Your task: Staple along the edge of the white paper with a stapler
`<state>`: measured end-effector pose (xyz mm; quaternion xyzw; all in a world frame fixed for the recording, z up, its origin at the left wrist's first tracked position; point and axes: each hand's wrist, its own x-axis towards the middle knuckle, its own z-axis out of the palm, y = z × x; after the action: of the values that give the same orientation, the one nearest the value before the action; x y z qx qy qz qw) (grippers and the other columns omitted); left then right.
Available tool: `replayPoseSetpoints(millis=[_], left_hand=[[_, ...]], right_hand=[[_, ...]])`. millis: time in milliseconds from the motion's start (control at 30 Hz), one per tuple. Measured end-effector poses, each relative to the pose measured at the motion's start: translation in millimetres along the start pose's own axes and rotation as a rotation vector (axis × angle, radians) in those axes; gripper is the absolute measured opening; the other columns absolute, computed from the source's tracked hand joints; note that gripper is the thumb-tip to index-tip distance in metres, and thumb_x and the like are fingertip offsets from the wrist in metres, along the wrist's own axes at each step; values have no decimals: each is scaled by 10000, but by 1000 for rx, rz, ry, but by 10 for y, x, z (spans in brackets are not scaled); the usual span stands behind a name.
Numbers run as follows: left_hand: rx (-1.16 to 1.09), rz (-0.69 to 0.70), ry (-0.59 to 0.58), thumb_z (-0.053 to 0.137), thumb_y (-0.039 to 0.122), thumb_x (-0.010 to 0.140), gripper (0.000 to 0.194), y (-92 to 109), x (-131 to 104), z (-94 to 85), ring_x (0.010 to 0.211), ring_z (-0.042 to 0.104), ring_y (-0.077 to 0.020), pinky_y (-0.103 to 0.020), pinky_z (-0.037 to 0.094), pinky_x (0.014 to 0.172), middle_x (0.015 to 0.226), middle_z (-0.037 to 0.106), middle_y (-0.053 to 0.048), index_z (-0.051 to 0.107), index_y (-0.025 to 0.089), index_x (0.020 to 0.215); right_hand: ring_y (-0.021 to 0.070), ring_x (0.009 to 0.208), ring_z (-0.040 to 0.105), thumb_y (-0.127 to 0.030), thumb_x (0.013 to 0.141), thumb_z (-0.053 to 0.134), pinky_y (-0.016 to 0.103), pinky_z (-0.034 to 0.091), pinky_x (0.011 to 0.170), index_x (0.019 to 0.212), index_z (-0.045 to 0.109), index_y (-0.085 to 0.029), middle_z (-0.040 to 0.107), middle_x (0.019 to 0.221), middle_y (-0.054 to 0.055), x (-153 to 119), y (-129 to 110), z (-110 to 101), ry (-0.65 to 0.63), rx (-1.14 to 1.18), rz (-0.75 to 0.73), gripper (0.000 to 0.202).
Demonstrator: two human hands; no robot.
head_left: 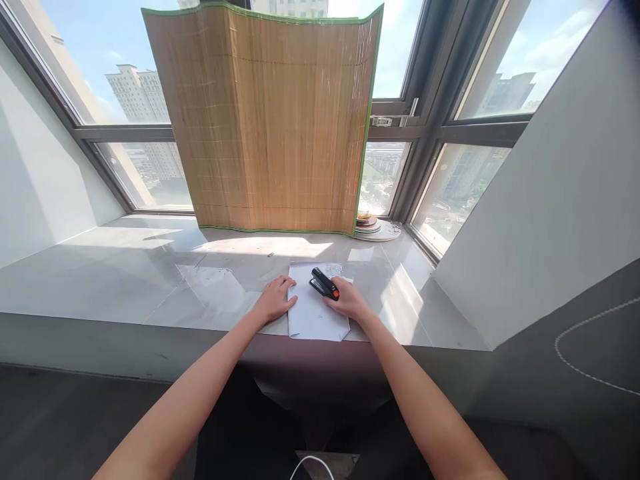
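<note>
White sheets of paper (313,317) lie on the window sill in front of me, with some dark print near the top right corner. My right hand (347,300) is closed around a black stapler (324,283) with an orange-red spot at its rear end. The stapler is over the upper right part of the paper, its front pointing away and to the left. At the paper's left edge rests my left hand (276,299), fingers apart, the fingertips touching the sheet's border.
A bamboo mat (290,127) with green edging stands upright against the window. Stacked plates or round discs (369,227) sit at its lower right. A tiny dark object (271,254) lies on the pale tiled sill (125,273). Sloping walls flank both sides.
</note>
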<state>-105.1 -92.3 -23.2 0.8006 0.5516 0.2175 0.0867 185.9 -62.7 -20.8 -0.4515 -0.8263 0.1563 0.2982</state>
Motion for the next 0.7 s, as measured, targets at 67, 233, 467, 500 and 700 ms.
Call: replayPoseSetpoints(millis=[67, 233, 467, 500, 700], left_hand=[[5, 13, -6, 627, 402, 954, 380, -8, 7, -11, 1288, 591, -329, -499, 418, 1141, 1376, 611, -96, 621, 254, 1304], [2, 39, -1, 678, 514, 934, 446, -32, 16, -13, 1278, 596, -329, -477, 442, 1106, 1338, 627, -98, 625, 253, 1291], [-5, 33, -9, 667, 535, 942, 436, -91, 28, 6, 1285, 590, -322, -480, 425, 1114, 1344, 624, -103, 622, 247, 1266], [-11, 25, -15, 659, 544, 946, 442, -94, 29, 4, 1288, 587, -322, -482, 421, 1112, 1347, 623, -103, 617, 247, 1270], [-23, -18, -33, 653, 543, 939, 436, -82, 37, -5, 1286, 580, -342, -492, 397, 1110, 1352, 625, -104, 617, 238, 1249]], right_hand=[[236, 879, 640, -340, 847, 705, 343, 477, 834, 937, 661, -229, 695, 968, 50, -15, 1, 3, 34, 28, -5, 150], [271, 975, 672, -296, 808, 732, 391, 489, 928, 1055, 725, -236, 745, 1034, 62, 38, 54, 11, 54, 160, 2, 255], [266, 1103, 634, -472, 978, 431, 419, 463, 1054, 1083, 697, -240, 728, 1157, 87, 96, 157, 15, 171, 299, 152, 368], [268, 1124, 621, -446, 985, 364, 426, 449, 1070, 1034, 689, -241, 727, 1144, 87, 106, 171, 13, 183, 301, 201, 387], [272, 1073, 601, -360, 897, 347, 416, 436, 1014, 970, 624, -249, 709, 1061, 64, 126, 211, 40, 67, 287, 237, 307]])
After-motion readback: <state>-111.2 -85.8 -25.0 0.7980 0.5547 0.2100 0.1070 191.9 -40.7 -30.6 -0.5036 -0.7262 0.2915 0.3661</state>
